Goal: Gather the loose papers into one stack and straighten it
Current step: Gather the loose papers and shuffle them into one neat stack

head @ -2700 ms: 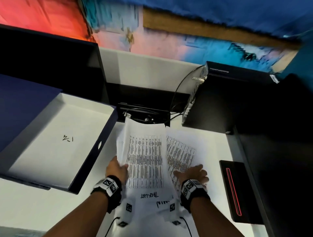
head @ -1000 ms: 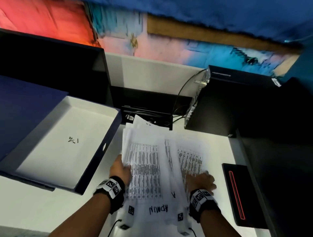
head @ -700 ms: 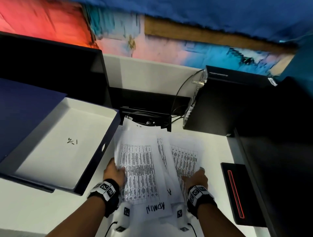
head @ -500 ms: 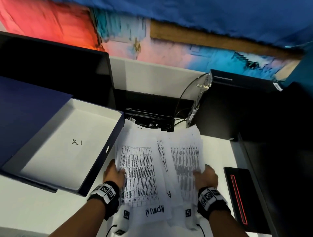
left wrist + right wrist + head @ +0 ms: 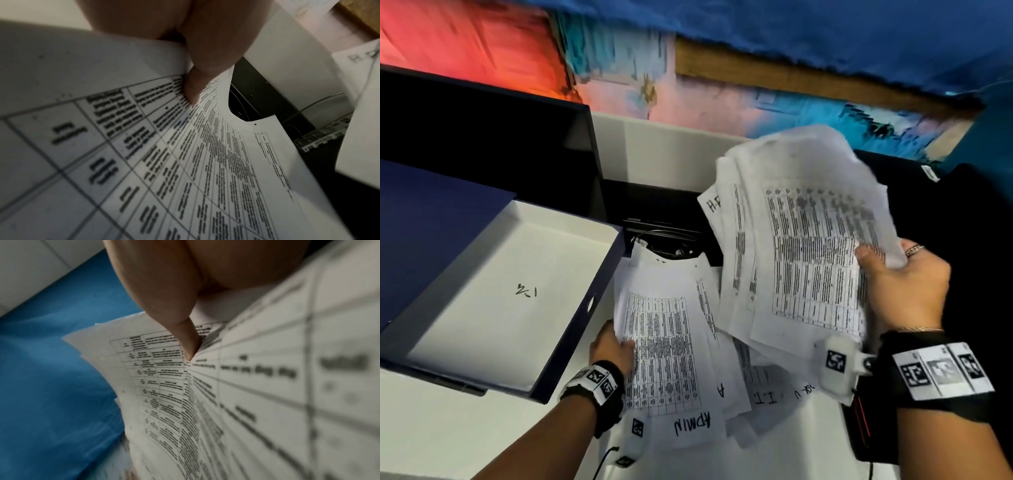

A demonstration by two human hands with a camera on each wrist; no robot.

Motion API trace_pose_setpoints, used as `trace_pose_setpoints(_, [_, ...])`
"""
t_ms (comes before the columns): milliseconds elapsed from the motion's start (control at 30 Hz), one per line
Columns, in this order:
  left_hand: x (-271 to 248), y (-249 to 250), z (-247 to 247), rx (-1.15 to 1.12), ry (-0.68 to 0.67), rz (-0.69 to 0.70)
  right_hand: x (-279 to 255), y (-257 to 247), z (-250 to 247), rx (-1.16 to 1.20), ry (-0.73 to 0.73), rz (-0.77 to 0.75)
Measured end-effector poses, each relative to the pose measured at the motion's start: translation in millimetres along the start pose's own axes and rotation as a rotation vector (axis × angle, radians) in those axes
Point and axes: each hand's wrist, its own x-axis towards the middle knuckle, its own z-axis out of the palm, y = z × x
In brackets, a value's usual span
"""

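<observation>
White printed sheets with tables lie fanned on the white desk (image 5: pixel 448 428); the top one (image 5: pixel 664 359) carries the handwritten word ADMIN. My left hand (image 5: pixel 613 346) pinches the left edge of these sheets, thumb on top, as the left wrist view shows on the sheet (image 5: pixel 185 162) under the thumb (image 5: pixel 193 91). My right hand (image 5: pixel 893 274) grips a bundle of several sheets (image 5: pixel 801 246) by its right edge and holds it raised and tilted above the desk; in the right wrist view the thumb (image 5: pixel 189 344) presses on that bundle (image 5: pixel 226 394).
An open dark blue box tray (image 5: pixel 571 342) with a white inside sits left of the papers. A black monitor (image 5: pixel 482 144) stands behind it. Cables (image 5: pixel 664 243) run at the back. A black device with a red line (image 5: pixel 863 425) lies at the right, beside a black unit (image 5: pixel 979 240).
My right hand took hold of the right-hand sheets and lifted them up off the desk. My left hand stayed at the left edge of the remaining sheets.
</observation>
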Motion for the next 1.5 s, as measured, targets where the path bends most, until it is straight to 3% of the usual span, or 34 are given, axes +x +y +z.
trace_pose_setpoints(200, [-5,6,1,-0.076,-0.14,0.007,3,30,29,-0.02,-0.056,0.168])
trace_pose_setpoints(300, [1,2,-1,-0.279,-0.243,-0.04,-19,68,56,-0.097,-0.206,0.362])
trace_pose_setpoints(433, [7,0,-2,-0.486,-0.271,-0.245,-61,127,98,-0.274,-0.433,0.461])
trace_pose_setpoints(533, [-4,15,5,-0.313,-0.33,-0.181,-94,165,127,-0.469,-0.606,0.435])
trace_pose_setpoints(700, [-5,26,19,0.0,-0.188,-0.037,-140,160,154,-0.443,-0.755,0.263])
trace_pose_setpoints(833, [-12,28,10,-0.103,-0.06,0.174,-128,158,135,-0.334,-0.71,0.371])
trace_pose_setpoints(1000, [-48,60,-21,-0.502,-0.068,0.446,-83,116,95,0.211,-0.516,0.449])
trace_pose_setpoints(1066, [-64,88,-32,-0.614,-0.062,0.514,-60,84,82,0.397,-0.412,0.392])
trace_pose_setpoints(1166, [-75,123,-44,-0.627,0.04,0.638,-40,29,63,0.393,-0.254,0.172])
trace_pose_setpoints(1300, [-71,126,-37,-0.577,0.095,0.597,-49,8,55,0.43,-0.273,0.051])
trace_pose_setpoints(1400, [-62,102,-26,-0.544,0.019,0.5,-62,23,63,0.318,-0.395,0.103])
trace_pose_setpoints(1500, [-60,95,-22,-0.556,-0.013,0.503,-64,33,66,0.334,-0.377,0.182])
